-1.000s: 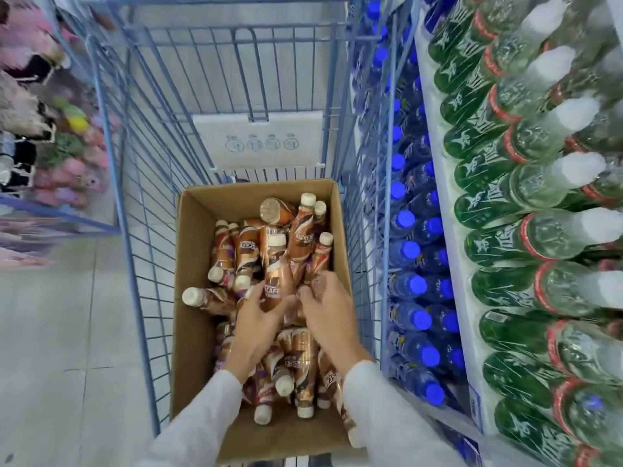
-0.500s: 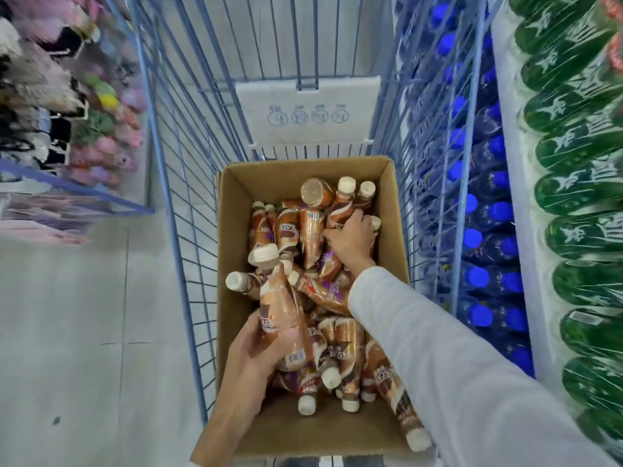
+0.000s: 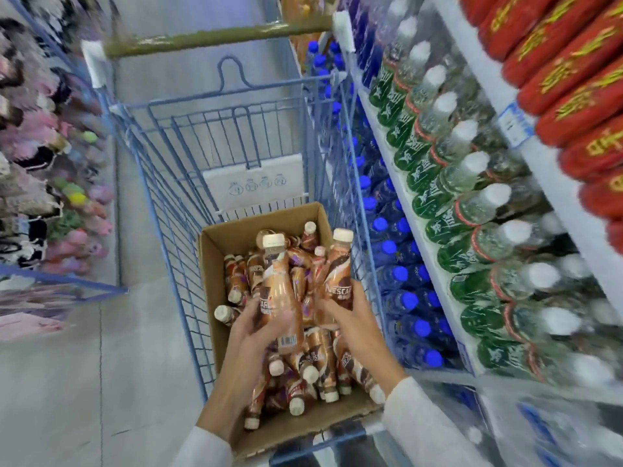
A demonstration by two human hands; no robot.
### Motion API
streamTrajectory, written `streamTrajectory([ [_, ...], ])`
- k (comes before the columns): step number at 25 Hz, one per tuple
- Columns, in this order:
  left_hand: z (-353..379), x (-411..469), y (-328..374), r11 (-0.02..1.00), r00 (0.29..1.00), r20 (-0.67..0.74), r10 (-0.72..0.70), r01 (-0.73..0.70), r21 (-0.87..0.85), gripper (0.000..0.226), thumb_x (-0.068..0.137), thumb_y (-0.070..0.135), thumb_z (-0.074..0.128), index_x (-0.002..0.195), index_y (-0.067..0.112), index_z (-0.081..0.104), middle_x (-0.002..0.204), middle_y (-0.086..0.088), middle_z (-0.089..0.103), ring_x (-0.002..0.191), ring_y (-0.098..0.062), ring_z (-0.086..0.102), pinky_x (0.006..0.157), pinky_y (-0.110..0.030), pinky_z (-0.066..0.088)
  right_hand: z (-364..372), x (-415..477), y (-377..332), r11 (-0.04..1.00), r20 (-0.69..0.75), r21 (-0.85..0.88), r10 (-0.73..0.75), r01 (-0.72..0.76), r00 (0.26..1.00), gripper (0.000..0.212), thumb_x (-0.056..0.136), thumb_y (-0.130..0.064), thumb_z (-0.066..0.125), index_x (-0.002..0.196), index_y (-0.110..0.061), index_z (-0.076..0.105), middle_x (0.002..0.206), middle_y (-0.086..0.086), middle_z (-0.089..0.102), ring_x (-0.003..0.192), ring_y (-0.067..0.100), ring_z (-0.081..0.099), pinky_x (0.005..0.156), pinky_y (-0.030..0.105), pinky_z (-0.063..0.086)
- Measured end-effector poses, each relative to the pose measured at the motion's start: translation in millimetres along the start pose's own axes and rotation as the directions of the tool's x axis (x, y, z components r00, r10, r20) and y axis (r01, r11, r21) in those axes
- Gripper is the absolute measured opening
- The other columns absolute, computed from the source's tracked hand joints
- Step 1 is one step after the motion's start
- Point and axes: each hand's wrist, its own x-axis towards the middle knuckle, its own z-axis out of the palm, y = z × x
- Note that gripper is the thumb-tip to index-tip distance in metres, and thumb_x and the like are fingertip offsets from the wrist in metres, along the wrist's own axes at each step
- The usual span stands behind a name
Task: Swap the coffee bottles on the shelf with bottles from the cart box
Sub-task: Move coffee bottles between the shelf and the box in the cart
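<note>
A cardboard box (image 3: 209,291) sits in a blue wire cart and holds several brown coffee bottles (image 3: 313,358) with white caps, lying jumbled. My left hand (image 3: 256,326) grips one coffee bottle (image 3: 278,291) upright above the box. My right hand (image 3: 350,318) holds a second coffee bottle (image 3: 338,271), also upright, beside the first. Both bottles are lifted clear of the pile. No coffee bottles on the shelf can be made out.
The blue cart (image 3: 168,210) has a green handle bar (image 3: 215,38) at its far end. To the right stands a shelf with green-labelled bottles (image 3: 448,197), blue-capped bottles (image 3: 401,274) below and red packs (image 3: 566,79) above. Soft toys (image 3: 50,183) line the left aisle.
My right hand has taken a second bottle out of the pile and raised it. My left hand has lifted its bottle higher. The view has tilted up toward the shelf.
</note>
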Motion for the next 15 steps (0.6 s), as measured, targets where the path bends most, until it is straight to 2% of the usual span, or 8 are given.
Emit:
streamTrajectory([
  [2,25.3,-9.1,20.7,1.000,0.995,0.099,0.027,-0.028,0.007,0.043,0.082,0.026,0.074,0.124,0.021,0.066,0.119,-0.012,0.073,0.106,-0.030,0.071,0.076,-0.036,0.059,-20.4,-43.3,-23.5,0.993,-0.070,0.107,-0.049,0.056,0.996,0.044,0.087,-0.027,0.072,0.122,-0.046,0.055,0.112,-0.025,0.069,0.110,0.007,0.066,0.096,0.034,0.052],
  [4,53.7,-17.3,38.0,0.999,0.984,0.172,0.044,-0.047,0.014,0.047,0.082,0.026,0.076,0.127,0.020,0.064,0.118,-0.011,0.073,0.106,-0.033,0.070,0.070,-0.036,0.058,-43.0,-77.5,-41.6,0.967,-0.144,0.214,-0.108,0.137,0.984,0.047,0.085,-0.022,0.071,0.128,-0.033,0.058,0.117,-0.011,0.071,0.107,0.007,0.067,0.093,0.031,0.051],
  [6,85.7,-31.6,45.8,0.998,0.965,0.255,0.054,-0.062,0.024,0.049,0.079,0.023,0.074,0.126,0.015,0.065,0.112,-0.009,0.074,0.095,-0.028,0.073,0.065,-0.035,0.058,-70.1,-111.7,-54.1,0.936,-0.209,0.299,-0.124,0.184,0.970,0.050,0.072,-0.028,0.072,0.121,-0.027,0.060,0.104,-0.009,0.072,0.092,0.005,0.068,0.083,0.029,0.053],
  [8,122.6,-47.2,49.9,0.995,0.942,0.327,0.077,-0.091,0.028,0.039,0.075,0.020,0.070,0.114,0.016,0.070,0.098,-0.005,0.075,0.080,-0.020,0.073,0.058,-0.030,0.057,-99.6,-140.2,-60.7,0.916,-0.297,0.323,-0.139,0.236,0.945,0.050,0.065,-0.031,0.070,0.114,-0.028,0.061,0.094,-0.013,0.073,0.085,0.004,0.068,0.078,0.029,0.054],
  [11,180.9,-81.0,41.7,0.987,0.891,0.443,0.097,-0.145,0.075,0.034,0.064,0.029,0.078,0.096,0.019,0.073,0.085,-0.003,0.072,0.070,-0.016,0.067,0.057,-0.028,0.053,-150.9,-195.9,-60.1,0.856,-0.431,0.371,-0.184,0.359,0.883,0.045,0.061,-0.025,0.068,0.105,-0.024,0.062,0.082,-0.016,0.073,0.075,0.001,0.067,0.067,0.021,0.053],
  [13,222.8,-110.2,32.6,0.982,0.843,0.531,0.084,-0.161,0.101,0.037,0.057,0.039,0.079,0.091,0.023,0.077,0.084,-0.004,0.071,0.071,-0.018,0.066,0.060,-0.030,0.054,-187.1,-241.3,-54.8,0.825,-0.515,0.373,-0.196,0.424,0.834,0.045,0.060,-0.025,0.070,0.105,-0.024,0.063,0.085,-0.014,0.073,0.081,0.006,0.067,0.070,0.025,0.053],
  [15,266.0,-144.2,16.8,0.979,0.782,0.621,0.055,-0.166,0.122,0.041,0.052,0.041,0.083,0.090,0.026,0.079,0.085,-0.004,0.074,0.073,-0.020,0.070,0.059,-0.029,0.057,-224.8,-292.4,-38.2,0.810,-0.595,0.341,-0.206,0.476,0.777,0.043,0.066,-0.016,0.064,0.108,-0.024,0.063,0.087,-0.014,0.074,0.081,0.005,0.067,0.069,0.023,0.053],
])
